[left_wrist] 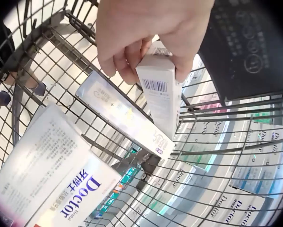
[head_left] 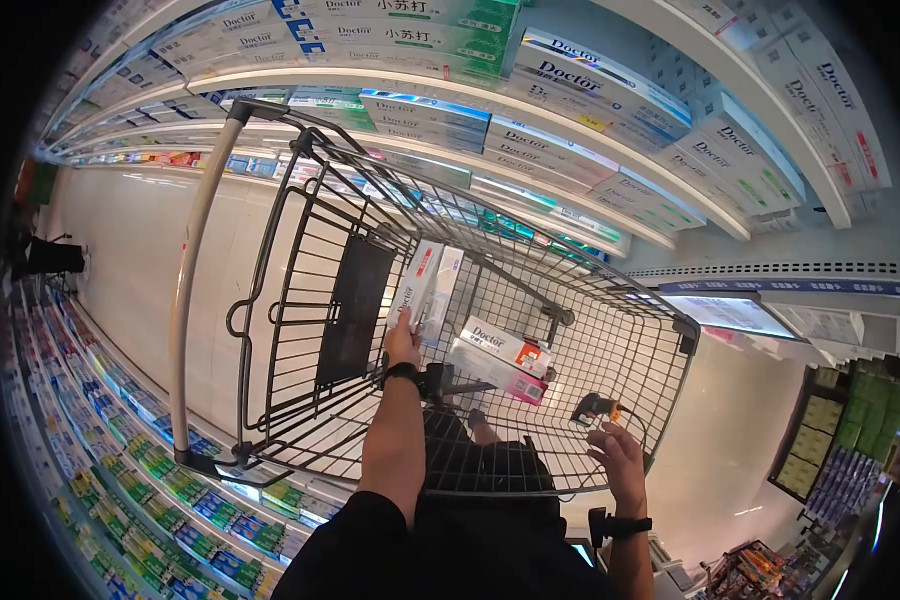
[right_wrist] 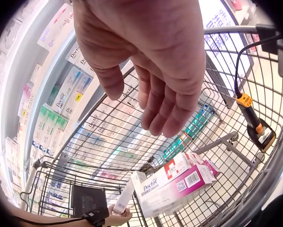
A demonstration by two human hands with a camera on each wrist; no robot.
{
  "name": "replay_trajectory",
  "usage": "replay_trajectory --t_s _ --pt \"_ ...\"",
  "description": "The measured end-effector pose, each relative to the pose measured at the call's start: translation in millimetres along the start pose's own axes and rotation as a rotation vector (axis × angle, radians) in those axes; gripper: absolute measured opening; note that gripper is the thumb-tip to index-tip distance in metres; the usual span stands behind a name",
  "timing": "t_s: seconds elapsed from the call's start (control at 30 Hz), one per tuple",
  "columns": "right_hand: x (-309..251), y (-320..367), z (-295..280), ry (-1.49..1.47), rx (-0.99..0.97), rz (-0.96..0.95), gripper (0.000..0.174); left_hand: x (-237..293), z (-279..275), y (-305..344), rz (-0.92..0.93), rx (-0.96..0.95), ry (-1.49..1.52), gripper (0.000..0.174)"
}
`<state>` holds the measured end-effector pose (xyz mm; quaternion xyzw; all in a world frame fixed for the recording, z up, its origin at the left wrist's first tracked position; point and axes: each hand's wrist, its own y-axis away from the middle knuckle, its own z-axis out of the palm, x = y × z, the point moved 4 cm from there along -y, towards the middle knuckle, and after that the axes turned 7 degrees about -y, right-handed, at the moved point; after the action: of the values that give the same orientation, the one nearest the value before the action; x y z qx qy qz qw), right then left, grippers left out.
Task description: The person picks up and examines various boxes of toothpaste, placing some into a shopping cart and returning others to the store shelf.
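Inside a wire shopping cart (head_left: 610,310), my left hand (head_left: 403,345) grips a white toothpaste box (head_left: 411,297), its thumb on one side and fingers on the other. The left wrist view shows this box (left_wrist: 158,92) standing on end, with a barcode near its top. Beside it in the cart lies another slim white box (left_wrist: 117,111). Several white and pink "Doctor" toothpaste boxes (head_left: 490,350) lie together in the cart's middle. My right hand (head_left: 622,460) hangs with loosely bent fingers over the cart's near side and holds nothing.
A black and orange handheld scanner (right_wrist: 256,125) on a cable hangs at the cart's end. Shelves of toothpaste boxes (head_left: 600,90) line the far side. The cart's handlebar (head_left: 185,290) is at the left, near a black panel (head_left: 353,310). More stocked shelves (head_left: 130,430) stand at lower left.
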<state>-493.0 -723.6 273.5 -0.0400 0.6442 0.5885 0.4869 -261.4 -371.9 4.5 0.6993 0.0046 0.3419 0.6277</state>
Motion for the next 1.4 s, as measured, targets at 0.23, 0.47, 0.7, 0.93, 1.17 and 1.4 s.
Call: replay_trajectory --t_s 0.23,0.47,0.7,0.93,1.17,1.4 --pt "4.8 8.9 -0.2 -0.031 -0.092 -0.090 0.038 48.5 3.8 108.7 0.204 -0.063 -0.047 0.037" --pt "-13.4 18.4 23.5 -0.024 -0.279 -0.242 0.042 105.3 -0.5 237.0 0.560 -0.362 -0.295 0.034" --pt "-103.5 50.9 45.7 -0.128 -0.373 -0.473 0.074 121.9 31.8 372.4 0.629 -0.765 -0.334 0.037" --pt "-152.5 105.1 31.1 -0.129 -0.390 -0.719 0.075 107.1 59.2 447.0 0.682 -1.027 -0.447 0.036" --pt "-147.2 119.0 5.5 -0.279 -0.334 -0.760 0.056 106.6 70.0 476.3 0.829 -1.124 -0.492 0.047" --pt "-155.1 131.6 2.8 -0.324 -0.391 -0.806 0.053 105.4 83.5 483.1 0.706 -1.072 -0.462 0.054"
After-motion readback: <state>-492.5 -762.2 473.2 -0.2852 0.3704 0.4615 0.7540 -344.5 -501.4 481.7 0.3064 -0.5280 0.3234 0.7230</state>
